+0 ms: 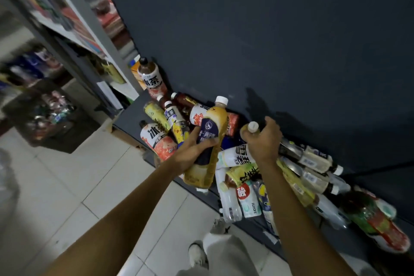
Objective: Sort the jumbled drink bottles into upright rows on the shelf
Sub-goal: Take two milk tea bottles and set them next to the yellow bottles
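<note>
We are wrapping our left hand [197,148] around the amber bottle [209,141] mid-body, steadying it upright; our right hand [264,139] is pinching a white-capped bottle [253,127] by its neck, over the shelf [130,119] pile's middle.

1. Clear, glossy plastic drink bottles [237,188] with shiny printed film labels.
2. Smooth white plastic screw cap [221,99] on an amber bottle [209,141].
3. Matt dark painted shelf [132,119] and back panel [268,40].
4. Smooth, faintly glossy pale floor tiles [74,175].
</note>
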